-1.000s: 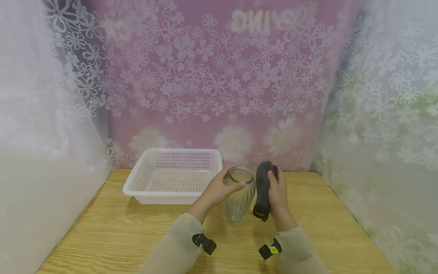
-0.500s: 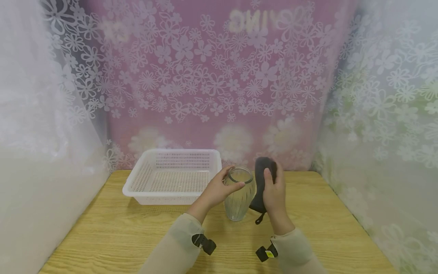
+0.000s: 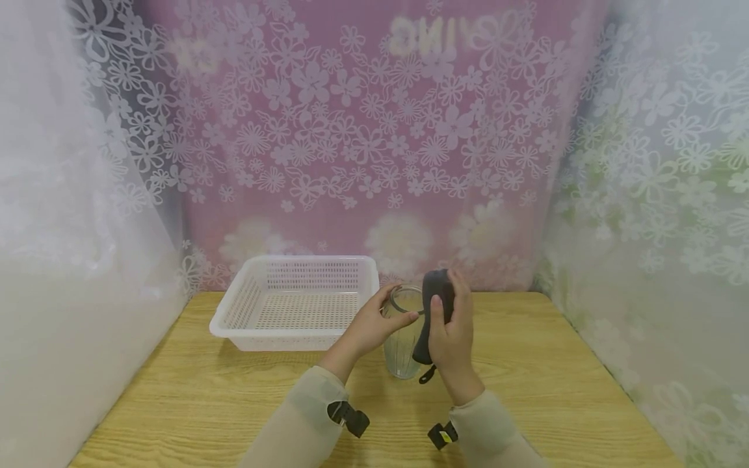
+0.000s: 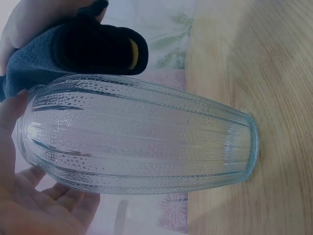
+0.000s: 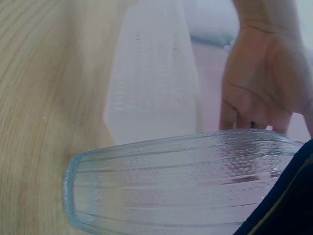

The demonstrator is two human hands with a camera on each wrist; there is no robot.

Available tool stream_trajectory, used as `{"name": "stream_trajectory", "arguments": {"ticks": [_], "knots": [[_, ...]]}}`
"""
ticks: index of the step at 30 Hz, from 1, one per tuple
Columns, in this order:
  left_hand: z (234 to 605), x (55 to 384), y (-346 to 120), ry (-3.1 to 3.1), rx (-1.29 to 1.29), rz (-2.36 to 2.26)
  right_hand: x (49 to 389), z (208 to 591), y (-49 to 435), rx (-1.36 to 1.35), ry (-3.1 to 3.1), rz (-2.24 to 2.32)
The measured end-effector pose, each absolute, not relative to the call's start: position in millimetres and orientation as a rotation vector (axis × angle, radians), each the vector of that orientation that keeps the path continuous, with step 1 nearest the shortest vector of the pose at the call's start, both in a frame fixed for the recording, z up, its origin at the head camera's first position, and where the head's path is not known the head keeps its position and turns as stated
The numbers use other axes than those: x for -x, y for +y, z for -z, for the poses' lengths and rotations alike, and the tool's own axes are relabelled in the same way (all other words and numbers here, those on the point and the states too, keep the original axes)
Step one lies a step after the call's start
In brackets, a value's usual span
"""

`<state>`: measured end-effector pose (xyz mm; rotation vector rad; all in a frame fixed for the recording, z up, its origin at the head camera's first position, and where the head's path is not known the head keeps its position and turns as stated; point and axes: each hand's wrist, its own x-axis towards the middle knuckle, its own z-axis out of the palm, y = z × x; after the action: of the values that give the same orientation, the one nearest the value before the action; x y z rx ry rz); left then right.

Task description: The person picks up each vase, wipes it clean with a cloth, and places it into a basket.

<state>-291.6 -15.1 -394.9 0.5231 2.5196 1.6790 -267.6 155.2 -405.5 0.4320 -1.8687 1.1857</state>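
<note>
A ribbed clear glass vase (image 3: 400, 351) stands upright on the table, its dotted wall plain in the left wrist view. My left hand (image 3: 377, 318) holds it near the neck, with the thumb on the near side and the fingers behind. In my right hand (image 3: 455, 335) is a dark fabric pouch (image 3: 434, 292), gripped upright. It has a small hanging loop, and its lower end gapes with a bit of yellow inside. In the head view the pouch overlaps the vase's right side; whether they touch I cannot tell. My right fingers are partly hidden behind the pouch.
A white perforated plastic basket (image 3: 301, 338) stands left of the vase, close to my left hand. Wood-grain table (image 3: 556, 377) extends around both hands. A pink floral curtain (image 3: 363, 162) hangs behind, with pale sheets at both sides.
My right hand has moved left with the dark pouch, from beside the vase to overlapping its right side, and the pouch has turned. My left hand and the vase have stayed put.
</note>
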Motion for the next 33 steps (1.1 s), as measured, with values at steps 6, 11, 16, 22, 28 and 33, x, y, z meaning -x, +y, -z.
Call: {"name": "stream_trajectory", "arguments": {"ticks": [6,11,16,22,28,33], "knots": [[394.3,290.4,-15.1,2.515,-0.514,-1.683,274.6,411.5,151.8,-0.425,-1.83,-1.147],[394.8,291.4,-15.4,2.506,-0.522,-1.687,278.2,414.5,150.2,-0.399,-1.83,-1.128],[395.3,292.2,-15.7,2.511,-0.532,-1.681,281.7,416.9,150.8,-0.361,-1.867,-1.14],[395.2,290.9,-15.6,2.523,-0.526,-1.672,286.3,420.2,153.5,-0.293,-1.916,-1.243],[395.0,289.8,-14.0,2.549,-0.524,-1.662,287.3,421.2,155.3,-0.208,-1.946,-1.411],[395.8,290.4,-13.3,2.558,-0.531,-1.669,288.6,423.3,157.9,-0.175,-1.961,-1.5]]}}
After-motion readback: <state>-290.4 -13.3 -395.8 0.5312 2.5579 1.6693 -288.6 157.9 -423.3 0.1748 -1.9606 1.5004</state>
